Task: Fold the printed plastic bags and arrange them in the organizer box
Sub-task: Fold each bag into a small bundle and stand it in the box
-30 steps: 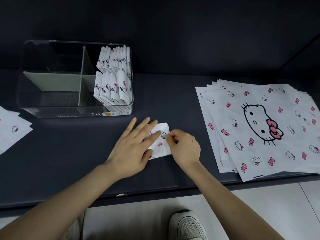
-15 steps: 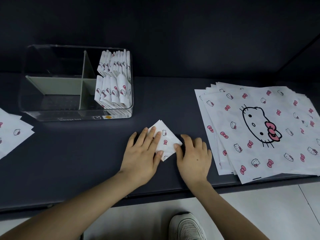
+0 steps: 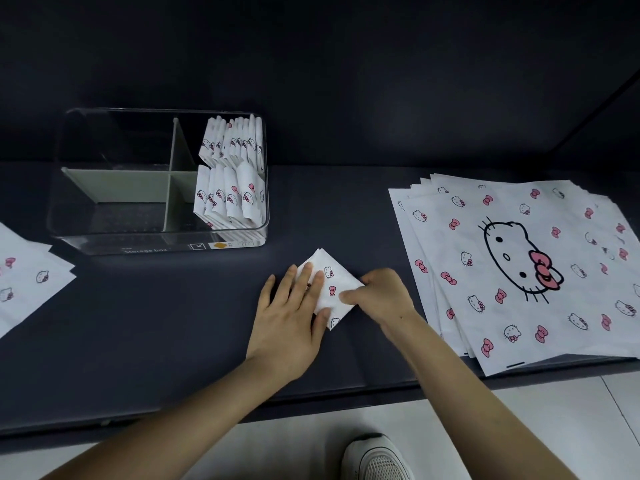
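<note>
The left hand [image 3: 291, 317] lies flat with straight fingers on a small folded white plastic bag printed with cat faces and pink bows [image 3: 334, 284], and it presses the left half of the bag onto the dark grey table top [image 3: 173, 323]. The right hand [image 3: 384, 296] has its fingers curled at the right corner of this same bag, and it seems to pinch the edge there, though the fingertips are partly hidden. The bag is already a compact diamond-shaped packet and lies just in front of the clear plastic organizer box with grey dividers [image 3: 104, 242], not touching it. In the box, the two right compartments hold folded bags standing on edge: one row in the far compartment [image 3: 232, 140] and one row in the near compartment [image 3: 228, 197]. In the two left compartments I can see no bags. At the right a thick stack of flat unfolded printed bags [image 3: 519, 271] waits, and some more flat printed sheets [image 3: 27, 278] lie at the left edge. I judge that the task is perhaps less than half done: this packet needs its last crease and its place in the box, and then many bags remain.
</note>
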A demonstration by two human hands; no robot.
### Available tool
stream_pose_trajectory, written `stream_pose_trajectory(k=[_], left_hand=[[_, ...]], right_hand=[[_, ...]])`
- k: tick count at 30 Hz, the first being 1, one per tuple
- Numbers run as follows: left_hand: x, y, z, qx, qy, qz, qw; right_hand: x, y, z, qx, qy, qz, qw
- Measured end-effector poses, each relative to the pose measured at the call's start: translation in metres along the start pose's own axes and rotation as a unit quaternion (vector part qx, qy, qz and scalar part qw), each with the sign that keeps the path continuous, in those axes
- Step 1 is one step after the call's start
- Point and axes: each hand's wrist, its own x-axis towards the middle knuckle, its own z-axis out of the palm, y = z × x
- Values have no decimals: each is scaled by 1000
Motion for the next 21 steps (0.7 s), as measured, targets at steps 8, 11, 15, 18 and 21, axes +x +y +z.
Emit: stream_pose_trajectory(k=[8,11,15,18,21], left_hand=[[4,-18,-43,-373,26,-153,915],[7,-20,-72,-540,-19,-185,821],[8,-12,-89,-560,42,-223,797],[11,-9,-92,-560,56,-249,788],[14,-20,-96,-479,84,-211,848]], right_hand=[[-23,-6,-21,188,-80,-103,973],[-28,-13,-31,233,-119,-107,959],[-32,-21,-17,428,-127,-24,895],[-42,-29,-1,538,-144,4,830],[-46,-41,5,532,-96,-34,840]])
